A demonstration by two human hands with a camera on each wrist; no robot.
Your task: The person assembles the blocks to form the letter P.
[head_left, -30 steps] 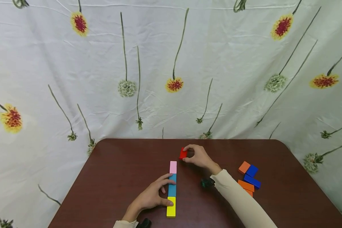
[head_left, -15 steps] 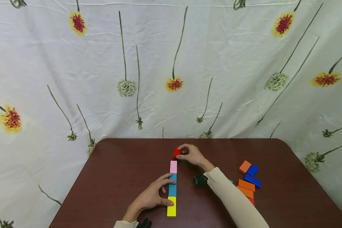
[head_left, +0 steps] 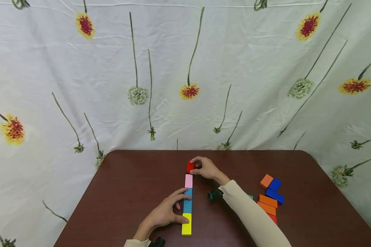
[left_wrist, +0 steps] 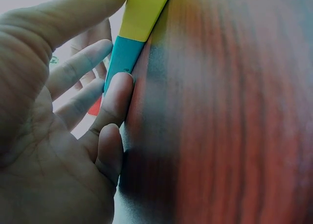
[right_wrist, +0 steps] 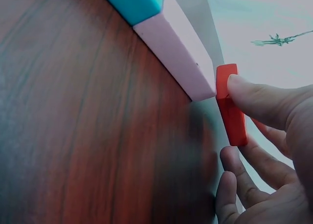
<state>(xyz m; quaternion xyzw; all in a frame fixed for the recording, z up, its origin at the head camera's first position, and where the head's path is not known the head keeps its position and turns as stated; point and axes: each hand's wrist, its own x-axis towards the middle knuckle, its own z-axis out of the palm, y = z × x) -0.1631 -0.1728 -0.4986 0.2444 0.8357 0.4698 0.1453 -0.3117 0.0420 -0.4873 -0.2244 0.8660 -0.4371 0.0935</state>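
Note:
A row of blocks runs away from me on the table: a yellow block (head_left: pixel 187 230) nearest, then light-blue blocks (head_left: pixel 187 206), then a pink block (head_left: pixel 189 181). My left hand (head_left: pixel 164 212) lies along its left side, thumb on the yellow block and fingertips over the light-blue part. Beyond the pink end, my right hand (head_left: pixel 207 168) pinches a red block (head_left: pixel 190 166) between thumb and fingers. The right wrist view shows this red block (right_wrist: pixel 232 106) right by the end of the pink block (right_wrist: pixel 178 50).
To the right lie several loose blocks: an orange block (head_left: pixel 267 180), a dark-blue block (head_left: pixel 275 196), more orange, and a red block (head_left: pixel 273 218) partly behind the right sleeve. A green block (head_left: pixel 250 197) peeks out beside that sleeve. A flowered cloth (head_left: pixel 160 68) hangs behind the table.
My right hand has carried the red block leftward to the far end of the row, in line with the pink block. The left hand has stayed in place.

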